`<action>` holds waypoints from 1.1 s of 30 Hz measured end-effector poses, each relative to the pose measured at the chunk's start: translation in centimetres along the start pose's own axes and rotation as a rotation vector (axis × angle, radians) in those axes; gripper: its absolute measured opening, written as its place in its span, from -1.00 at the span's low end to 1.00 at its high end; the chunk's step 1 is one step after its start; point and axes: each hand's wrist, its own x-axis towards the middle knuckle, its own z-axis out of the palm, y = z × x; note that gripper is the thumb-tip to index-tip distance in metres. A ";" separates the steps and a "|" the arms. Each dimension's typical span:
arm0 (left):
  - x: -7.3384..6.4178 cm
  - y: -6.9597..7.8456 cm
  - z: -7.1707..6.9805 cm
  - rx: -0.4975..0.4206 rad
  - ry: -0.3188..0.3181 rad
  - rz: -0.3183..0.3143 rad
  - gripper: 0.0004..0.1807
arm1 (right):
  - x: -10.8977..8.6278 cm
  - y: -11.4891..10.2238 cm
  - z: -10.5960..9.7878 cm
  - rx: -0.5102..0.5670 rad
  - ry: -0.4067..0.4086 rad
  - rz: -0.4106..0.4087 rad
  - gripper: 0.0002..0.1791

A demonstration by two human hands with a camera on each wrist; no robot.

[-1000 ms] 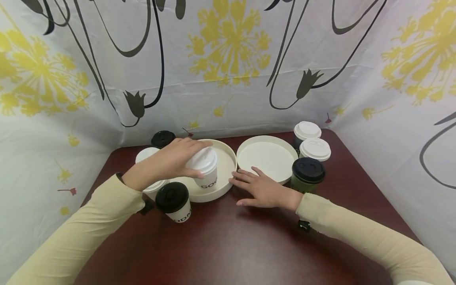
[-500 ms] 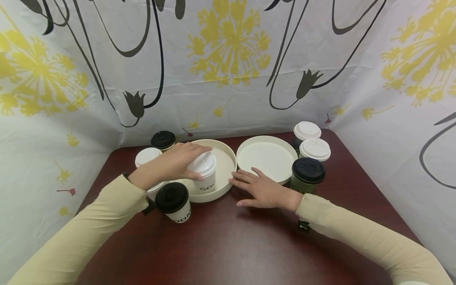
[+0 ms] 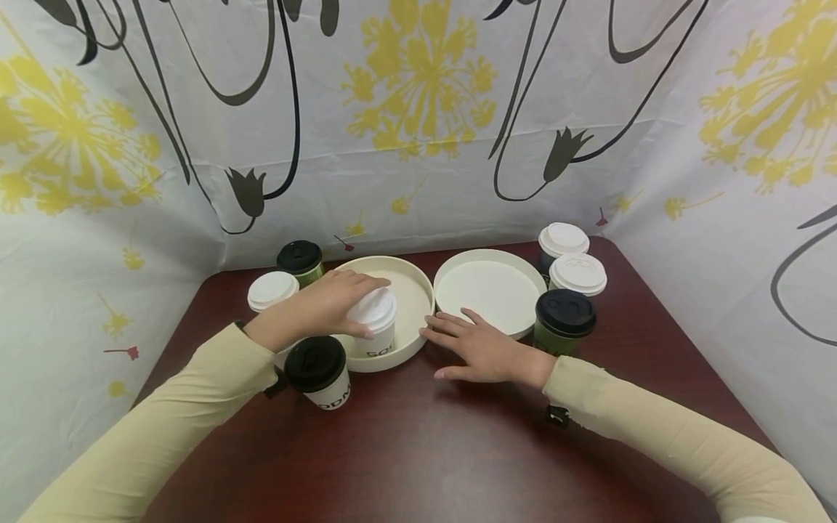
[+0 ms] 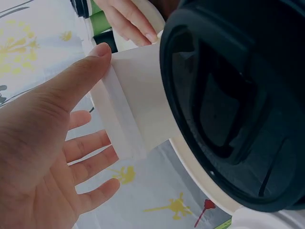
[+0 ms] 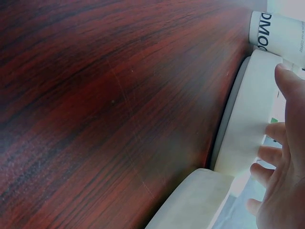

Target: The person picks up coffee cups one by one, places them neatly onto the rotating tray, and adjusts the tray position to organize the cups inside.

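Observation:
My left hand holds a white paper cup by its white lid, thumb on the near side and fingers on the far side. In the left wrist view the thumb presses the edge of the lid, and the fingertips lie along its opposite side. The cup stands upright inside the left round cream tray, near its front left. My right hand is spread with fingers extended, its fingertips at the front rims where the left tray and the right round tray meet.
A black-lidded white cup stands in front of the left tray. Left of it are a white-lidded cup and a black-lidded green cup. Two white-lidded cups and a black-lidded green cup stand beside the right tray. Patterned cloth encloses the table.
My left hand has lowered the white cup slightly within the left tray, toward its front. The right hand and the other cups have stayed in place.

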 end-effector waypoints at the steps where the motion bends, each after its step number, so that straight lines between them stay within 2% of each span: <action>1: 0.0 0.0 0.1 0.003 -0.002 0.003 -0.09 | 0.0 0.0 0.0 0.002 0.001 0.000 -0.14; 33: 0.4 -0.3 0.9 0.016 -0.046 -0.010 -0.06 | 0.0 0.0 0.0 0.013 -0.007 0.006 -0.14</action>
